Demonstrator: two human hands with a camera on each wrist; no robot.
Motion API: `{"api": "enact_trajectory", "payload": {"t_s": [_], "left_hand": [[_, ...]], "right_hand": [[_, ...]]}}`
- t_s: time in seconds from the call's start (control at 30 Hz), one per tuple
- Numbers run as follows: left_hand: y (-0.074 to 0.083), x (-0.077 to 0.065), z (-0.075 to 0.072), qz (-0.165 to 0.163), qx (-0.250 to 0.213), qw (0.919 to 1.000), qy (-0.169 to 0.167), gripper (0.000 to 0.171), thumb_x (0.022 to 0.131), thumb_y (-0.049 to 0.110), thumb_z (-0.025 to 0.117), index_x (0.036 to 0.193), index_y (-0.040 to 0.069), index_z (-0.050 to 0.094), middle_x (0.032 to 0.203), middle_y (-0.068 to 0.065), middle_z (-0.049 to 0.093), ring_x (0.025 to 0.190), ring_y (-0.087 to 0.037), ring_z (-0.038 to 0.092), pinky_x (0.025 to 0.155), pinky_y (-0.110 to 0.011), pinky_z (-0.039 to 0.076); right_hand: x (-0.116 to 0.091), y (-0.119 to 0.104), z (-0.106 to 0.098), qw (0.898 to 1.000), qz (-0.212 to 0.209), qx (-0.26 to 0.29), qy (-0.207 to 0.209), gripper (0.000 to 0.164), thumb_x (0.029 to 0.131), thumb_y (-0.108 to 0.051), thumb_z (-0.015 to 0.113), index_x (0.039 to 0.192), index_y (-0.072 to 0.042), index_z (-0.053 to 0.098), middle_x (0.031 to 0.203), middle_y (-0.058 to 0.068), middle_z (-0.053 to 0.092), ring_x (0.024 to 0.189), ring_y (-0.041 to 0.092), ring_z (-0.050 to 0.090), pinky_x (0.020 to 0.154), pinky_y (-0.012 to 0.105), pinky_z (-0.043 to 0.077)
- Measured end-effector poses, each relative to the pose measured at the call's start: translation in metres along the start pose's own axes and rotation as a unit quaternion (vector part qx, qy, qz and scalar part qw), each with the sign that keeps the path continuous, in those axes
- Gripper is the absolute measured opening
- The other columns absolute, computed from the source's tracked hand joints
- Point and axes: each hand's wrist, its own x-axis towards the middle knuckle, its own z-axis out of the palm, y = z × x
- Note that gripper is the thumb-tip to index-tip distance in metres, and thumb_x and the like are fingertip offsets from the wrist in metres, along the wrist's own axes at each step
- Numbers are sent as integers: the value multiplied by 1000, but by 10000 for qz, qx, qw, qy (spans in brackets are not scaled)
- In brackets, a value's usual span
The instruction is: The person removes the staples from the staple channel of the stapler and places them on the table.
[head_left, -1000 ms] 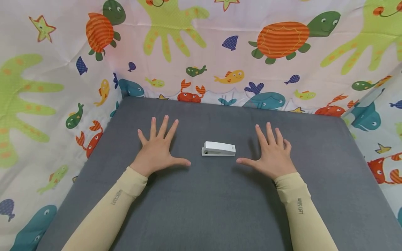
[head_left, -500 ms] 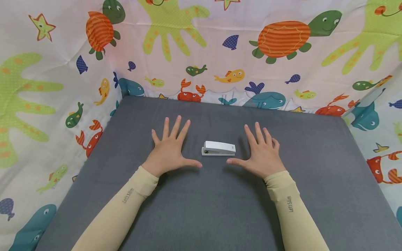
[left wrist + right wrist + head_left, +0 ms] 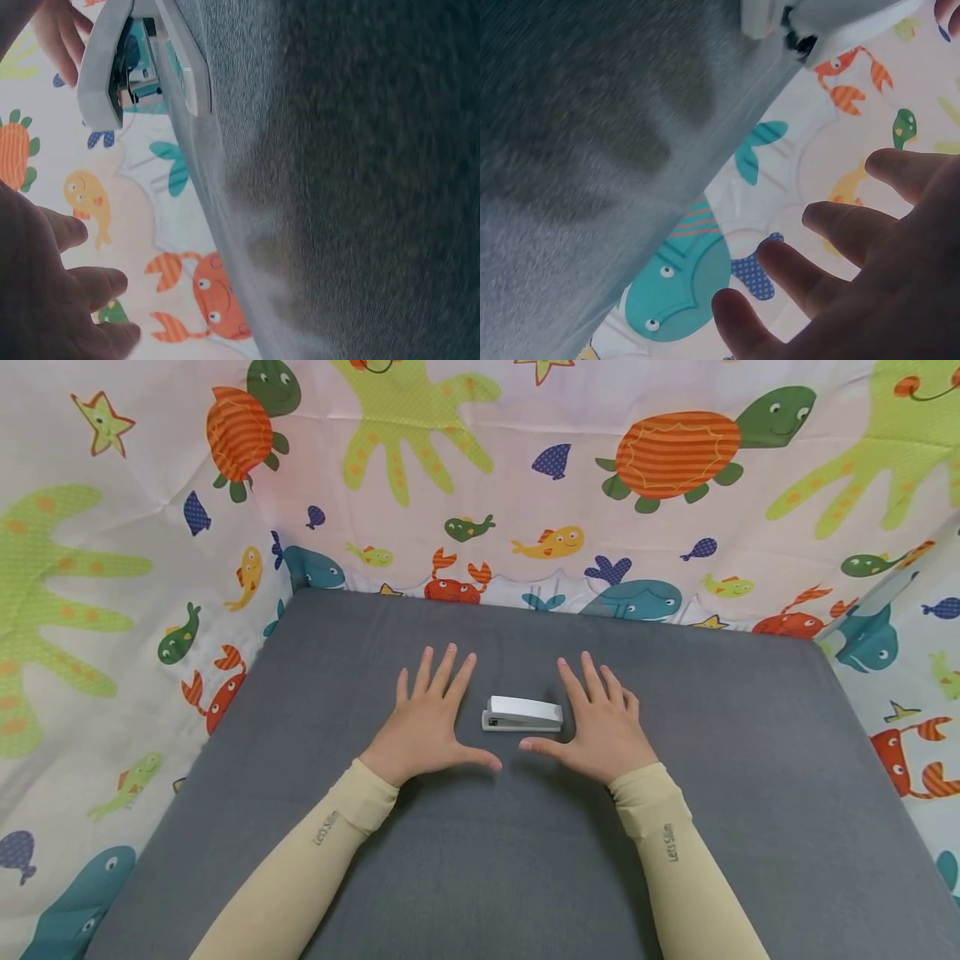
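Note:
A white stapler [image 3: 522, 714] lies on the grey table between the two hands, its mouth end toward the left. My left hand [image 3: 423, 731] hovers just left of it with fingers spread and thumb stretched out below the stapler's left end. On the other side, my right hand [image 3: 603, 727] is spread too, its thumb reaching in front of the stapler's right end. Neither hand holds anything. In the left wrist view the stapler [image 3: 146, 64] shows its gap between arm and base. The right wrist view catches part of the stapler [image 3: 832, 26] at the top.
Grey cloth covers the table [image 3: 480, 860]. A curtain [image 3: 510, 485] printed with sea animals stands along the back and both sides of the table. Pale sleeves with lettering cover both forearms.
Both hands have moved inward toward the stapler, the left one to the right and the right one to the left. The stapler has stayed in place.

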Motion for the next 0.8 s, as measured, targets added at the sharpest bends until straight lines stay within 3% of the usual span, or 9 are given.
{"api": "enact_trajectory", "payload": {"t_s": [0.17,0.43,0.6,0.8], "left_hand": [[2,1,4,190,-44,9998,-13,155,61,99,75,176,20,6,184,-13,4,170,-42,-2,133,-66,19],[3,6,9,242,-77,9997,-54,150,66,91,80,176,17,8,184,-11,9,171,-37,5,132,-63,26],[4,11,12,274,-99,9995,-76,133,79,74,85,175,16,14,182,-11,20,168,-36,24,129,-61,34],[6,13,14,368,-313,9987,167,108,90,48,88,173,15,27,171,-11,45,151,-33,52,120,-53,48]], "right_hand": [[2,-9,-1,9997,-220,51,-87,132,76,-89,72,176,-25,15,183,16,11,165,50,17,126,75,22],[6,-20,2,9970,-737,183,-112,118,86,-75,76,175,-20,22,182,15,17,163,45,25,126,72,26],[9,-26,4,9959,-881,178,-55,106,92,-65,76,174,-19,26,179,15,28,159,44,36,124,70,33],[11,-32,5,9945,-1000,309,-69,96,96,-56,78,171,-17,34,172,16,41,152,44,47,122,68,40]]}}
